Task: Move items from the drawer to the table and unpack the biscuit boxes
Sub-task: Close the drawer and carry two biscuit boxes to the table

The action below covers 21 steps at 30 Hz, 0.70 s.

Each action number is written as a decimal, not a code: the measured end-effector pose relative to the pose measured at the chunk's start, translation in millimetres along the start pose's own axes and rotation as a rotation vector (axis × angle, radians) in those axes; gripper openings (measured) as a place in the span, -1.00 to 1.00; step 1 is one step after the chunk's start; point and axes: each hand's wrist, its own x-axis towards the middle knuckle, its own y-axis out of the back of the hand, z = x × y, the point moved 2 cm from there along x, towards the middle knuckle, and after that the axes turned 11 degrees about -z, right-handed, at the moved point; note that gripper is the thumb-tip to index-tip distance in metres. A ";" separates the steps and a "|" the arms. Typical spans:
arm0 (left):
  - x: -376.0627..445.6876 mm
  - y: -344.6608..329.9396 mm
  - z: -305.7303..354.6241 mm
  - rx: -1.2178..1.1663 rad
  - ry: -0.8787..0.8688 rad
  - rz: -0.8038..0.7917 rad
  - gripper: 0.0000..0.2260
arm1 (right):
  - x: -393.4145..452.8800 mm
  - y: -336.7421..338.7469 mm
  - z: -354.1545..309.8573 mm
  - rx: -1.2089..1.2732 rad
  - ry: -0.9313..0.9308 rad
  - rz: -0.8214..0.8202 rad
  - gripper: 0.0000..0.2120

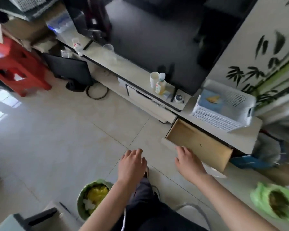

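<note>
A wooden drawer (pixel 198 142) stands pulled out from the low TV cabinet (pixel 220 130) at the right; its visible bottom is bare. My right hand (pixel 188 162) hovers at the drawer's front left corner, fingers relaxed, holding nothing. My left hand (pixel 132 164) hangs over the tiled floor to the left of it, fingers loosely spread and empty. A white perforated basket (pixel 223 117) sits on the cabinet top above the drawer, with a blue box (pixel 210 99) inside. No biscuit box is clearly readable.
A large dark TV (pixel 157 39) stands on the cabinet, with a paper cup (pixel 154 80) and a bottle (pixel 160 85) in front. A red stool (pixel 15 64) is at the left. Green-lined bins sit at bottom left (pixel 93 197) and bottom right (pixel 277 202).
</note>
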 end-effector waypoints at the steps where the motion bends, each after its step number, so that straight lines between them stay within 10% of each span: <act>1: 10.1 0.8 4.5 0.022 -0.031 -0.015 -0.69 | 1.8 3.2 6.7 0.035 -0.028 0.015 -0.68; 21: 159.4 -38.4 128.8 0.322 -0.465 -0.323 -0.72 | 4.7 -1.8 144.1 0.546 -0.543 0.083 -0.65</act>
